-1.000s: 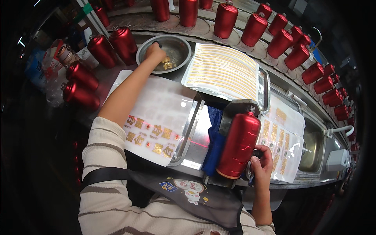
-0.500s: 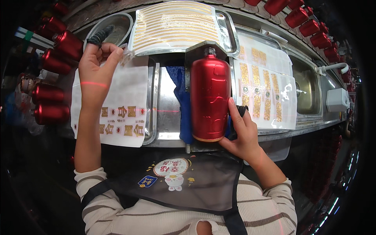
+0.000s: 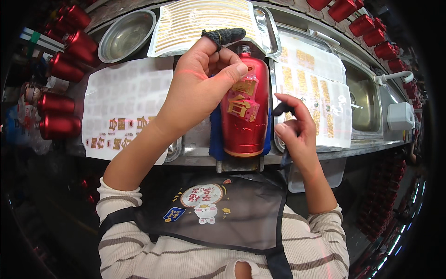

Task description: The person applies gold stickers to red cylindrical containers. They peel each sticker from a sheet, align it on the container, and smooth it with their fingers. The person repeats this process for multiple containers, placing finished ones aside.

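Note:
A glossy red bottle point(image 3: 245, 132) lies on a blue cloth point(image 3: 216, 139) on a small stand, its neck pointing away from me. Over its upper face, my left hand point(image 3: 204, 76) pinches the far end of a clear decal with gold characters point(image 3: 242, 100). The decal lies along the bottle; whether it is fully stuck down I cannot tell. A black finger cover point(image 3: 227, 35) sits on the left index finger. Just right of the bottle, my right hand point(image 3: 299, 125) is apart from it, thumb and index finger spread, with a dark cover on the index finger. A dark shape below that thumb is unclear.
A decal sheet point(image 3: 125, 100) lies at left, a metal bowl point(image 3: 108, 52) behind it. A gold-striped sheet point(image 3: 186, 28) lies on a tray at the back. More gold decal sheets point(image 3: 341, 116) and a sink point(image 3: 364, 125) are right. Red bottles point(image 3: 60, 126) stand at left.
My left hand has come right, from beside the bowl to above the bottle, with the decal. My right hand has let go of the bottle, which now rests on the cloth. The left sheet has shifted.

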Demonstrator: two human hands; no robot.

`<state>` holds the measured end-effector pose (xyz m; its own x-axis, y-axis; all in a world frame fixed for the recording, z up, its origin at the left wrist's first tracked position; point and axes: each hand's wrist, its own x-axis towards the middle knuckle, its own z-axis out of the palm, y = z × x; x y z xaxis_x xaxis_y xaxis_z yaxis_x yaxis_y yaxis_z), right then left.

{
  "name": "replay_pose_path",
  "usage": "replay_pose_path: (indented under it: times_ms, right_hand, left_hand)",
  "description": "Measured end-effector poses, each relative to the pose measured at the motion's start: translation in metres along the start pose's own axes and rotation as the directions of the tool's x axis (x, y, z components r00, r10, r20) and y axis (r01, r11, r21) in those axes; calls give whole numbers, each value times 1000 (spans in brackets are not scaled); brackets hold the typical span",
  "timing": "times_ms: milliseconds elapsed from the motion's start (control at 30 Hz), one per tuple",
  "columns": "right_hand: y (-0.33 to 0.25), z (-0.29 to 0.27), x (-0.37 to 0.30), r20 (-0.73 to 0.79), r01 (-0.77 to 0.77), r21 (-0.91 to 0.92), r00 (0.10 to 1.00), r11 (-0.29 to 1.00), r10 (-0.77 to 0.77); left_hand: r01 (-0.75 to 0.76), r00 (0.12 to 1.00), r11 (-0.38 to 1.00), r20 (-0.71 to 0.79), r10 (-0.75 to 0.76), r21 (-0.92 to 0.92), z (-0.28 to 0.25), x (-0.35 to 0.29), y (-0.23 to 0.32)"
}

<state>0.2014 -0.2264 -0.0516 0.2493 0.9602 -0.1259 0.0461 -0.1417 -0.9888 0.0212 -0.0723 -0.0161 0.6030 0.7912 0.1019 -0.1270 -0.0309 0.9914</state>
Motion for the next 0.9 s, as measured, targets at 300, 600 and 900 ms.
replay_pose_path:
  times_ms: [300, 600, 900]
  right_hand:
    - [11, 25, 23, -87, 9, -63, 996, 998, -14]
    - [-1, 14, 23, 29, -109, 75, 994, 991, 107]
    - [4, 18, 25, -22, -42, -102, 999, 994, 40]
  left_hand:
    - [4, 994, 1000, -108, -3, 8, 6, 4, -13]
    - [-37, 990, 985, -126, 59, 171, 8, 5, -15]
    - [-35, 986, 982, -156, 65, 188, 10, 5, -15]
